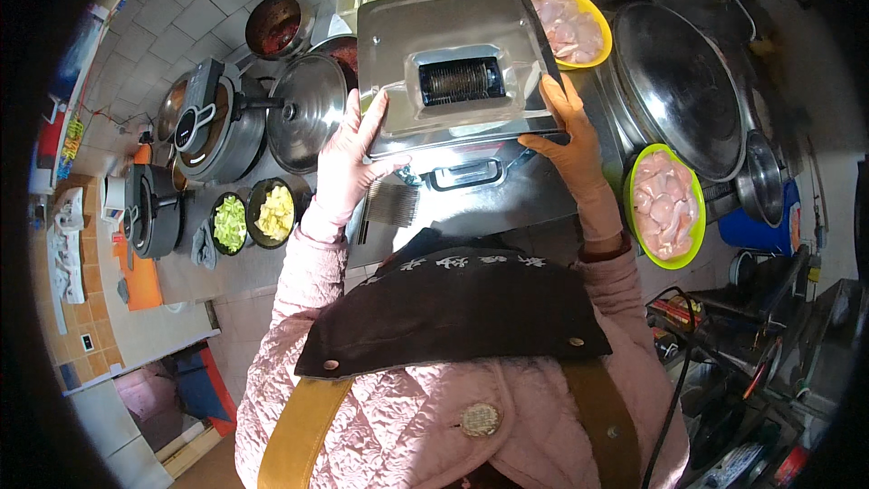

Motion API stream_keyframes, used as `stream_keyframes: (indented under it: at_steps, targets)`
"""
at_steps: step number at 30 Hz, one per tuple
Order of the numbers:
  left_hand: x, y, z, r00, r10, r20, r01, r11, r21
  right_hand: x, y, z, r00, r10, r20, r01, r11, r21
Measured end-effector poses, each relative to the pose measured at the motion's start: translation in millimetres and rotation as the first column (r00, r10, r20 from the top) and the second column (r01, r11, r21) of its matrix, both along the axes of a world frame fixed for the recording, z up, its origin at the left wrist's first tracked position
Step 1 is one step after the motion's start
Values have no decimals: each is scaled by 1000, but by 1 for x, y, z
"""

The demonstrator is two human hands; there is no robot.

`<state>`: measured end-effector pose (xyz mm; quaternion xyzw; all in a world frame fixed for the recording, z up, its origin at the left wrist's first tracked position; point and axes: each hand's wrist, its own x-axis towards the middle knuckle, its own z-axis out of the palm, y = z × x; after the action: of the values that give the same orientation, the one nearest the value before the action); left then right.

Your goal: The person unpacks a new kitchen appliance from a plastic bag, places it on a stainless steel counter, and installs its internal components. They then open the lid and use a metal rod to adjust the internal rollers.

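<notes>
A boxy stainless steel meat slicer (398, 50) stands on the counter in front of me. Through the opening in its top a row of dark blades (462, 81) shows, and a handle (466, 176) is on its front. My left hand (351, 158) grips the near left corner, thumb at the front and fingers along the side. Opposite it, my right hand (572, 140) holds the near right corner the same way. Both hands seem to wear thin gloves. A comb-like metal piece (391, 205) lies just below my left hand.
Yellow bowl (605, 32) and green bowl (699, 213) of pale raw meat are on the right, beside a large lidded pan (679, 91). Left are pressure cookers (222, 149), a round metal lid (303, 113) and two dark bowls of chopped vegetables (274, 214).
</notes>
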<state>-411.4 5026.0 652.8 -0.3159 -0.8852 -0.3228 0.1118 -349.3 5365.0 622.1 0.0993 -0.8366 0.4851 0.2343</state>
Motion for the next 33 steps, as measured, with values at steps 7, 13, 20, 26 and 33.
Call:
stream_keyframes:
  at_steps: [7,13,20,26,33]
  targets:
    - [0,-2,-5,998,9,-60,-11,1000,-21,-3,10,2,1000,-9,-18,11,988,156]
    - [5,1,1,993,25,118,-27,999,19,-5,15,4,999,1,-38,6,984,177]
    - [10,3,0,998,63,24,-62,998,-33,-1,6,8,999,-38,18,35,992,123]
    - [5,-6,-1,999,-20,38,17,997,71,1,18,20,993,45,111,-41,998,-43]
    - [-48,15,-13,667,-456,590,-393,457,798,-56,23,17,908,218,357,132,659,-741]
